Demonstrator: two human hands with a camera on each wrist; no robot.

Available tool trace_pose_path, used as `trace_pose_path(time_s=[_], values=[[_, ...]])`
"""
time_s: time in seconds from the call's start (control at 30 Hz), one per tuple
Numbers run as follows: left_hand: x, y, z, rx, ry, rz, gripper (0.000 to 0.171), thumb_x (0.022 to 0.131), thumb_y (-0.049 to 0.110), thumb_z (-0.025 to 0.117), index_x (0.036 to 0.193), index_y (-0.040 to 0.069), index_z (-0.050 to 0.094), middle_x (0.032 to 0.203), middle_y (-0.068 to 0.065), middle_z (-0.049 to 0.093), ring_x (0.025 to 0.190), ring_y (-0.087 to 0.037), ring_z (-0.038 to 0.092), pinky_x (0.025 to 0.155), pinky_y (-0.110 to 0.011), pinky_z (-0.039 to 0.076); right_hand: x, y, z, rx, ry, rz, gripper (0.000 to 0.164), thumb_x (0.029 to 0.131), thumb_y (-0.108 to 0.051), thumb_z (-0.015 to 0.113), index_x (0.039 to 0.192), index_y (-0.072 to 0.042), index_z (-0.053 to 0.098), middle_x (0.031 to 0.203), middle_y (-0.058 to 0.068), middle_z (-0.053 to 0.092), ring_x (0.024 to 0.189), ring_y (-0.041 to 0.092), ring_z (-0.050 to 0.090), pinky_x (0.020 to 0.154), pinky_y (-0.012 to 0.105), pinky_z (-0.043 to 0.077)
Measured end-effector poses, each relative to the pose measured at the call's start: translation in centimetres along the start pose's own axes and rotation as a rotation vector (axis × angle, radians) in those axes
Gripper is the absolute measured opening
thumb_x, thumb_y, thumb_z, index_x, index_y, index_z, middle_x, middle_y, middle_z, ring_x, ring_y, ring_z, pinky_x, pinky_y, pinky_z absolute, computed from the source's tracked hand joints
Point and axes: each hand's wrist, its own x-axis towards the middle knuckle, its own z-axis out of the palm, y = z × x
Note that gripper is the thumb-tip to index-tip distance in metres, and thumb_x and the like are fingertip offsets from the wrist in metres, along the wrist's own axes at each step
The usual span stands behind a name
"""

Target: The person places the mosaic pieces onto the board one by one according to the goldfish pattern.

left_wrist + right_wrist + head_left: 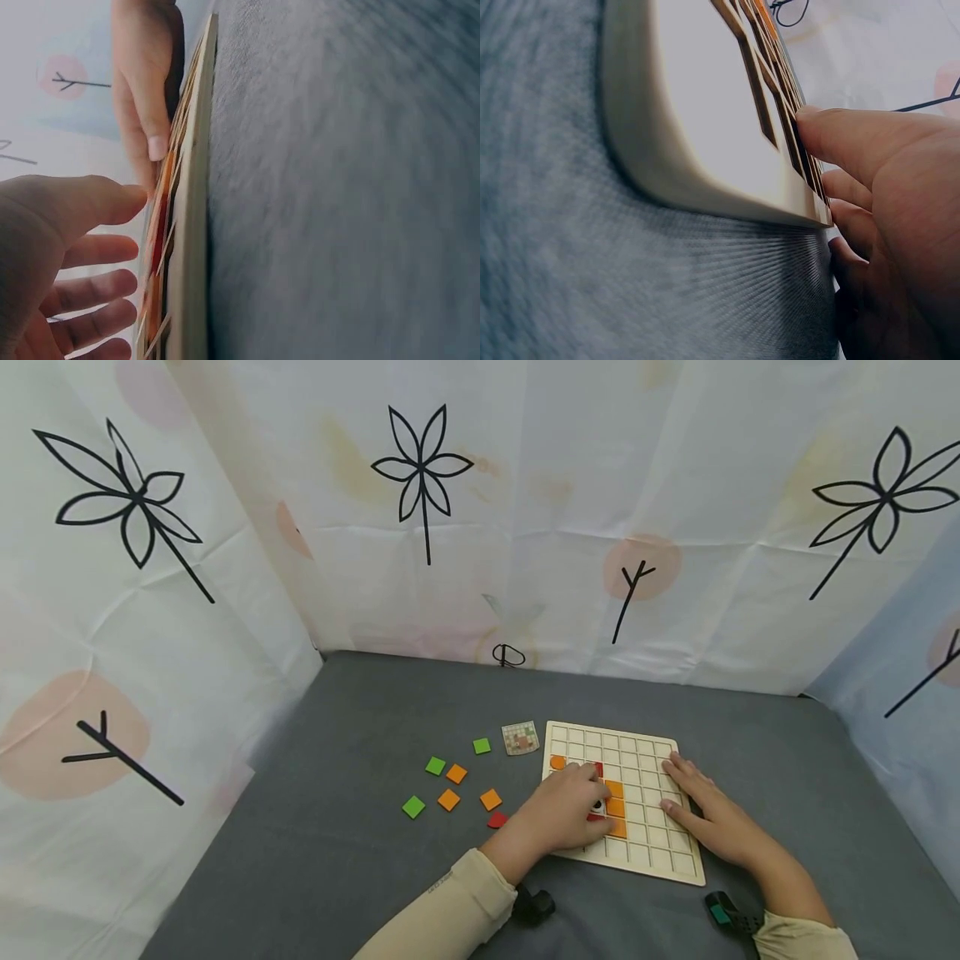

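A wooden grid board (654, 838) lies on the grey cloth, with orange tiles (617, 807) in its cells. An orange round piece (557, 762) sits near its left edge, and a bit of red tile (598, 768) shows beside the left hand. My left hand (568, 810) is over the left part of the board, its fingertips at the tiles; it covers some of them. In the left wrist view the fingers of the left hand (56, 247) are spread and loosely bent, with no piece seen between them. My right hand (708, 818) rests with extended fingers on the board's right edge.
Left of the board lie loose green tiles (413, 807), orange tiles (448, 800) and a red piece (497, 820). A small patterned card (521, 738) is beside the board's far left corner. A printed white curtain (525, 510) surrounds the grey surface (360, 860).
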Motion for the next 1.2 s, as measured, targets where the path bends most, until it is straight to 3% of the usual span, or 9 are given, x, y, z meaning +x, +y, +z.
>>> trace_pose_path(time_s=[0.13, 0.3, 0.47, 0.67, 0.87, 1.2], values=[[-1.0, -1.5, -1.0, -0.058, 0.035, -0.016, 0.029, 0.100, 0.040, 0.074, 0.120, 0.020, 0.080, 0.103, 0.004, 0.064, 0.079, -0.006, 0.047, 0.068, -0.017, 0.040, 0.0, 0.0, -0.1, -0.011, -0.002, 0.004, 0.076, 0.109, -0.033, 0.061, 0.169, -0.004, 0.025, 0.176, 0.027, 0.012, 0.161, 0.055, 0.006, 0.129, 0.069, -0.001], [-2.8, -4.5, -3.0, -0.102, 0.082, -0.101, 0.034, 0.100, 0.037, 0.075, 0.125, 0.015, 0.078, 0.109, -0.001, 0.066, 0.086, -0.010, 0.052, 0.084, -0.027, 0.051, 0.1, -0.1, -0.2, -0.017, -0.010, 0.009, 0.077, 0.108, -0.033, 0.062, 0.169, -0.003, 0.025, 0.176, 0.027, 0.012, 0.161, 0.056, 0.006, 0.126, 0.074, 0.002], [-5.8, -8.2, -4.8, -0.153, 0.137, -0.218, 0.036, 0.100, 0.034, 0.076, 0.127, 0.011, 0.077, 0.117, -0.006, 0.068, 0.100, -0.019, 0.059, 0.087, -0.037, 0.055, 0.1, 0.0, -0.3, -0.022, -0.015, 0.018, 0.077, 0.108, -0.035, 0.061, 0.169, -0.003, 0.025, 0.176, 0.027, 0.011, 0.160, 0.057, 0.006, 0.126, 0.075, 0.002], [-9.7, -12.0, -5.7, -0.250, 0.169, -0.355, 0.033, 0.097, 0.028, 0.080, 0.124, 0.009, 0.077, 0.115, -0.009, 0.068, 0.102, -0.025, 0.061, 0.087, -0.042, 0.054, 0.0, 0.2, -0.3, -0.021, -0.013, 0.007, 0.077, 0.109, -0.035, 0.060, 0.169, -0.003, 0.025, 0.176, 0.027, 0.012, 0.160, 0.056, 0.006, 0.127, 0.072, 0.000], [-11.8, -13.5, -5.6, -0.237, 0.146, -0.410, 0.032, 0.094, 0.027, 0.083, 0.120, 0.010, 0.078, 0.111, -0.006, 0.066, 0.101, -0.022, 0.059, 0.088, -0.042, 0.055, -0.1, 0.2, -0.3, -0.016, -0.019, 0.014, 0.077, 0.109, -0.036, 0.060, 0.169, -0.004, 0.025, 0.176, 0.026, 0.012, 0.161, 0.056, 0.006, 0.126, 0.074, 0.001], [-12.5, -13.6, -5.7, -0.194, 0.107, -0.465, 0.028, 0.088, 0.030, 0.088, 0.108, 0.012, 0.081, 0.109, -0.001, 0.065, 0.096, -0.017, 0.054, 0.083, -0.037, 0.052, 0.1, -0.1, -0.1, -0.002, -0.017, 0.015, 0.077, 0.109, -0.036, 0.061, 0.169, -0.004, 0.025, 0.177, 0.025, 0.011, 0.161, 0.057, 0.004, 0.123, 0.078, 0.003]])
